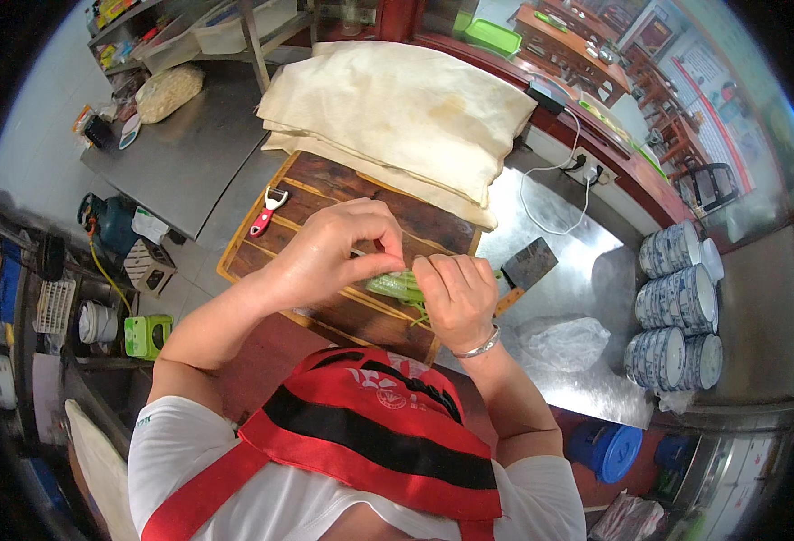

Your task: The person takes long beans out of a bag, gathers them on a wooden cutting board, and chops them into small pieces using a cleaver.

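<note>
A long green vegetable (397,287) is held over a dark wooden cutting board (329,177) with light strips. My right hand (456,292), with a silver bracelet at its wrist, curls around the right part of it. Thumb and fingertips of my left hand (346,247) come together against the vegetable, close beside the right hand's fingers; the exact pinch is partly hidden. Thin green shreds (421,314) hang below it. On the board's left side lies a red-handled peeler (268,213). A cleaver (529,264) with a wooden handle rests to the right of my right hand.
Folded cream cloth (397,115) covers the board's far edge. Stacked blue-and-white bowls (674,304) stand at the right. A clear plastic bag (566,343) lies on the steel counter (603,253). A white cable (529,203) loops down from a wall socket (589,172).
</note>
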Demonstrator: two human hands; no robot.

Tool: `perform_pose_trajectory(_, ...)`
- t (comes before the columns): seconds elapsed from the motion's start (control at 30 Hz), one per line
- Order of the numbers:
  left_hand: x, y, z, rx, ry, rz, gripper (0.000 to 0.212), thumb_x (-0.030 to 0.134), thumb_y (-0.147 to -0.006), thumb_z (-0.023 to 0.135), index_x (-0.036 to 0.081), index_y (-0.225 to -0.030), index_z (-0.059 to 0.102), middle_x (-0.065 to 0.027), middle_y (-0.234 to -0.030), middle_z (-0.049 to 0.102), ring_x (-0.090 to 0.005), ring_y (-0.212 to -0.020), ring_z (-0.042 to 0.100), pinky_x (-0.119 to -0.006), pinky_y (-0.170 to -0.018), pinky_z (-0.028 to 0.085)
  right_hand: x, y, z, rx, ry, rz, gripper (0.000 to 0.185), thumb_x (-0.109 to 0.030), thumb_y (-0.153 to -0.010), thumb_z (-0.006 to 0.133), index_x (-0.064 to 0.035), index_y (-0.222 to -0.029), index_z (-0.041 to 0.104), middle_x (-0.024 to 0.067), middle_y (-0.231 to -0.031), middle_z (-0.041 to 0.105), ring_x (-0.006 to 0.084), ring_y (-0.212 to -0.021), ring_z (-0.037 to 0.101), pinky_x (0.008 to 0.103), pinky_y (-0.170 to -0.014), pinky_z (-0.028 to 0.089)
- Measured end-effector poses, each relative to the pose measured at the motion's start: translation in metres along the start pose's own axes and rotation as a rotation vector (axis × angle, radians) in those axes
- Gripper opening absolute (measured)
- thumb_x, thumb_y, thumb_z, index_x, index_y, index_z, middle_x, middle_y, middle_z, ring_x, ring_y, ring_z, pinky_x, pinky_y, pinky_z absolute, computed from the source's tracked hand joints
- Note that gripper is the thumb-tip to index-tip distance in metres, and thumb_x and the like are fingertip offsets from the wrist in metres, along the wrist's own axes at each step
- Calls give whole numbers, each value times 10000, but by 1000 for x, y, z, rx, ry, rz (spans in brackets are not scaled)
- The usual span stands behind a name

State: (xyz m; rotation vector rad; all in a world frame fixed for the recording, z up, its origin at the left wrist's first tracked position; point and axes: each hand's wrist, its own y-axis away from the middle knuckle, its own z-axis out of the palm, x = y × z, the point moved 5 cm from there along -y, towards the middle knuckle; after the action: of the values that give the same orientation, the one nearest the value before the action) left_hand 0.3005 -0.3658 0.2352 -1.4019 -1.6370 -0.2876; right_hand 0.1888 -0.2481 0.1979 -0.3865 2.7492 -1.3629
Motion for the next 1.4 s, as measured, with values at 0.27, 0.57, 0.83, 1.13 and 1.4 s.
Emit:
perform_pose_trajectory(0.27,9,1,-1,-77,1,81,112,78,-806,693,39,-833,591,-47,-834,603,-228,-820,585,-332,-772,455,4,4,2,-29,-23,34,216,-91,-725,602,-44,-935,594,41,-789,557,179,-670,541,305,-618,398)
perform_pose_trajectory(0.57,29,19,10,5,-324,339,157,56,-761,689,69,-830,549,-45,-853,585,-249,-851,589,-375,-819,450,9,3,7,-77,-12,162,194,-60,-758,609,-50,-952,602,40,-744,524,189,-666,536,311,-621,394)
perform_pose_trajectory(0.83,21,35,18,214,-335,347,188,37,-792,676,68,-902,528,-64,-885,619,-254,-827,601,-379,-782,459,11,8,13,-110,-5,290,237,-21,-746,616,-47,-981,592,64,-771,552,228,-709,565,345,-649,413)
perform_pose_trajectory(1.13,0,38,40,548,-261,30,437,209,-676,829,33,-937,525,-99,-821,545,-244,-697,564,-332,-617,472,11,6,11,-109,19,356,245,-14,-747,616,-45,-988,584,82,-808,577,248,-754,585,349,-677,419)
perform_pose_trajectory(1.4,7,31,46,631,-402,119,214,3,-704,774,6,-814,590,-92,-827,607,-214,-659,589,-298,-568,491,7,4,11,-78,47,359,304,-29,-712,641,-48,-1009,578,70,-825,570,235,-753,578,350,-674,412)
